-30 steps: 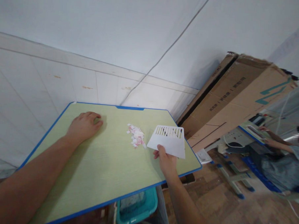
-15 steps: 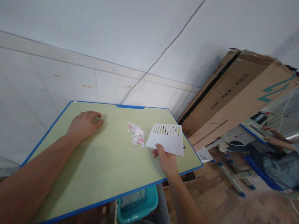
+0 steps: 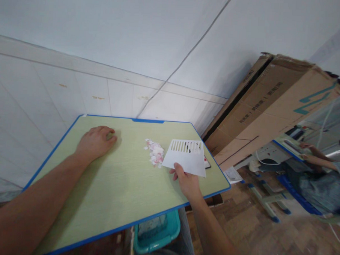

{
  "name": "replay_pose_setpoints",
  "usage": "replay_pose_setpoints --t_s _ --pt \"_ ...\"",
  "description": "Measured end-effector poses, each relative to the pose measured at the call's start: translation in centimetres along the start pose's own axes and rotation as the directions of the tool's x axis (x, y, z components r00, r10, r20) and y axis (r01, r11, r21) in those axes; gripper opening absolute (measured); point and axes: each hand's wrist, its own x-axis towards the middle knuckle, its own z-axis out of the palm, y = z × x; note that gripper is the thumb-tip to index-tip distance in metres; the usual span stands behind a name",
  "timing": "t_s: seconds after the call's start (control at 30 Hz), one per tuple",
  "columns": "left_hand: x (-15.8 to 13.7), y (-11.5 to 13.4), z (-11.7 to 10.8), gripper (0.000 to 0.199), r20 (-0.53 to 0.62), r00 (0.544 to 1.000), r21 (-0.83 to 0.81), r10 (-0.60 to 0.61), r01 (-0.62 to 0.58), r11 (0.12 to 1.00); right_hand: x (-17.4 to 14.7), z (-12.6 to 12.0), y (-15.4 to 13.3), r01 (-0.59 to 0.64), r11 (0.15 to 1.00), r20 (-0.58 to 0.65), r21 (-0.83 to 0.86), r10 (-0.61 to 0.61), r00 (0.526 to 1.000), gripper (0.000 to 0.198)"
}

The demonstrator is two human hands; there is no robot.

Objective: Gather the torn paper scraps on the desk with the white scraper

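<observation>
My right hand [image 3: 188, 184] grips a thin white slotted sheet [image 3: 184, 162] by its near edge, thumb on top. A row of narrow slots runs along the sheet's far side. Just left of it lies a small heap of torn paper scraps [image 3: 157, 153], white with pinkish marks. On the left part of the pale green table [image 3: 119, 189] rests my left hand [image 3: 97, 142], fingers loosely curled, with a gap between thumb and forefinger and nothing visible in it. Partly hidden behind the sheet is a flat item with a dark edge [image 3: 207, 163].
A large cardboard box [image 3: 261, 105] leans against the wall right of the table. Below the near edge sits a teal basin [image 3: 156, 232]. A grey cable [image 3: 187, 57] runs down the wall. Farther right, another person [image 3: 322, 183] sits at a second desk [image 3: 289, 147].
My right hand and the slotted sheet have shifted slightly left, toward the scraps. More of the dark-edged item shows behind the sheet. My left hand stays put.
</observation>
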Motion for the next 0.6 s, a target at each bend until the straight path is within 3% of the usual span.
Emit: replay_pose_setpoints --t_s 0.4,0.6 --pt "-0.56 0.31 -0.26 0.057 -0.015 1.0 -0.017 0.017 -0.017 1.0 -0.51 0.09 0.26 -0.017 0.99 -0.055 -0.141 0.009 0.998 0.056" --pt "-0.59 0.57 -0.48 0.055 -0.068 0.997 -0.08 0.044 -0.049 0.996 -0.36 0.04 -0.63 -0.029 0.994 -0.095 -0.108 0.019 0.995 0.047"
